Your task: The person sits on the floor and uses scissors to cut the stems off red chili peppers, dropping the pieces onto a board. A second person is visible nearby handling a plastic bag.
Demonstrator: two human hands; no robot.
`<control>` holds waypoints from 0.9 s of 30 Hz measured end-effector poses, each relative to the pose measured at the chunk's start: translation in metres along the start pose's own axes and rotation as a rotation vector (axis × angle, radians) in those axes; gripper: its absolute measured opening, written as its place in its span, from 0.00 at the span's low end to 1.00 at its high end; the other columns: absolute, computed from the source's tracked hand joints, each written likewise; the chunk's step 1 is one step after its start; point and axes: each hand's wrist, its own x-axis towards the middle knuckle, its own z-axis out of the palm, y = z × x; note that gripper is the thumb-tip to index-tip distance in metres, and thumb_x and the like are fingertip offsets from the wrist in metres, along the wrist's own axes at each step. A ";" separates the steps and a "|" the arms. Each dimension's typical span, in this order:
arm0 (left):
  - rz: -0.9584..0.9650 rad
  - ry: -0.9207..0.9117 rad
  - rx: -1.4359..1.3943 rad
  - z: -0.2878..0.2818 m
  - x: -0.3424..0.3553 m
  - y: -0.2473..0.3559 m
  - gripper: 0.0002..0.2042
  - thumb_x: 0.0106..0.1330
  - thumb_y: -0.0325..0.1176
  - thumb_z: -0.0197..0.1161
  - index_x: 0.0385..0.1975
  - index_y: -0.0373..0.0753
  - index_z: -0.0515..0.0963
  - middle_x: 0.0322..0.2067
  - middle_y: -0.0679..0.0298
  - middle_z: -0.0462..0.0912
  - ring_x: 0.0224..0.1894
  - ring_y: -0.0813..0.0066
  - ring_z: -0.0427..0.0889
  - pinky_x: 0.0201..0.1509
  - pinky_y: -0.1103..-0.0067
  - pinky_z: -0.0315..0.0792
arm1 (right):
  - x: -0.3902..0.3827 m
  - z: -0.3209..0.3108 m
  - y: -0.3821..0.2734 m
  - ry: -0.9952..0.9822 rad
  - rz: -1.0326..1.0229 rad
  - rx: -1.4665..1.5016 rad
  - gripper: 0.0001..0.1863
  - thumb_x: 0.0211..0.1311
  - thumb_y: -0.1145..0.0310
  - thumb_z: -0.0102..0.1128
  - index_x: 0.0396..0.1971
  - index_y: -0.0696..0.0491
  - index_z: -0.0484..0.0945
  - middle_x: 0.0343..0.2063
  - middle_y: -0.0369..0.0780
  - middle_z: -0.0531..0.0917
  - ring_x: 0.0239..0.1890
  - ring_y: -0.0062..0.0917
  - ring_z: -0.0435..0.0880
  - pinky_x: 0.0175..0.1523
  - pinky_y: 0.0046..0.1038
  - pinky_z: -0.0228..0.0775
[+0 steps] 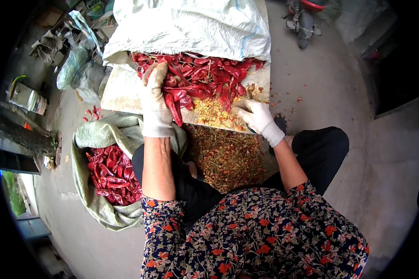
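Two gloved hands at work over a pale board-like surface (121, 90) in the upper middle of the frame. Largest of all, across the top: a white woven sack (191, 25), lying on the far end of the surface, with a heap of dried red chillies (205, 76) spilling out from under its lower edge. At lower left, on the concrete floor (340, 93): a green sack (95, 135), open and slumped, holding a second mass of red chillies (112, 174). Below the surface's near edge, at frame centre: a spread of cut stems and seeds (226, 158), greenish-yellow flecked with red. On the surface itself, right of centre: a smaller yellow pile of seeds (214, 111), touching the red heap. Left hand (154, 100), in a white glove, stretched up into the heap, fingers curled around a bunch of chillies, a few hanging down past the palm. Right hand (256, 116), also in a white glove, resting at the near right edge of the surface just beside the seed pile, fingers bent over something dark and mostly hidden; cannot tell what, nor how firmly gripped. Smallest, scattered red bits on the floor at upper right.
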 end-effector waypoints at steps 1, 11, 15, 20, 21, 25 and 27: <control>0.071 0.021 -0.018 -0.005 0.004 0.001 0.09 0.75 0.31 0.65 0.50 0.37 0.79 0.34 0.66 0.81 0.30 0.79 0.80 0.34 0.80 0.80 | 0.008 0.004 -0.013 0.007 -0.024 0.060 0.18 0.69 0.58 0.69 0.49 0.55 0.86 0.42 0.44 0.90 0.46 0.30 0.90 0.53 0.31 0.79; 0.281 0.084 -0.082 -0.027 0.016 0.032 0.08 0.76 0.37 0.65 0.44 0.40 0.82 0.37 0.66 0.86 0.31 0.80 0.83 0.34 0.81 0.79 | 0.187 0.024 -0.093 0.234 -0.590 -0.842 0.35 0.73 0.42 0.54 0.76 0.38 0.66 0.77 0.46 0.62 0.77 0.41 0.62 0.78 0.53 0.50; 0.250 0.162 -0.140 -0.032 0.015 0.036 0.10 0.76 0.39 0.65 0.47 0.40 0.81 0.39 0.65 0.87 0.29 0.76 0.85 0.26 0.82 0.77 | 0.258 0.020 -0.096 0.285 -0.534 -0.902 0.34 0.74 0.42 0.51 0.76 0.35 0.66 0.81 0.43 0.55 0.81 0.40 0.54 0.79 0.68 0.41; 0.271 0.110 -0.183 -0.041 0.010 0.047 0.11 0.76 0.37 0.65 0.52 0.40 0.79 0.40 0.63 0.86 0.34 0.70 0.89 0.30 0.75 0.84 | 0.325 0.004 -0.085 0.381 -0.455 -0.992 0.27 0.71 0.51 0.53 0.70 0.35 0.74 0.70 0.45 0.72 0.69 0.42 0.74 0.66 0.71 0.62; 0.289 0.192 -0.201 -0.042 0.010 0.050 0.10 0.77 0.37 0.64 0.51 0.41 0.79 0.39 0.62 0.86 0.34 0.70 0.88 0.32 0.72 0.86 | 0.340 -0.001 -0.079 0.489 -0.499 -1.006 0.26 0.71 0.55 0.54 0.67 0.37 0.76 0.64 0.45 0.78 0.63 0.41 0.79 0.62 0.64 0.69; 0.281 0.113 -0.298 -0.067 0.010 0.060 0.12 0.75 0.35 0.66 0.50 0.35 0.79 0.40 0.58 0.86 0.34 0.67 0.87 0.38 0.75 0.86 | 0.346 -0.014 -0.093 0.419 -0.388 -0.761 0.23 0.73 0.52 0.49 0.57 0.52 0.80 0.55 0.53 0.83 0.60 0.48 0.80 0.65 0.50 0.71; 0.293 0.121 -0.214 -0.074 0.012 0.061 0.13 0.75 0.36 0.66 0.52 0.35 0.79 0.41 0.57 0.86 0.36 0.68 0.87 0.37 0.77 0.85 | 0.339 -0.032 -0.097 0.260 -0.303 -0.868 0.25 0.73 0.50 0.49 0.57 0.51 0.80 0.60 0.53 0.80 0.65 0.48 0.76 0.70 0.51 0.67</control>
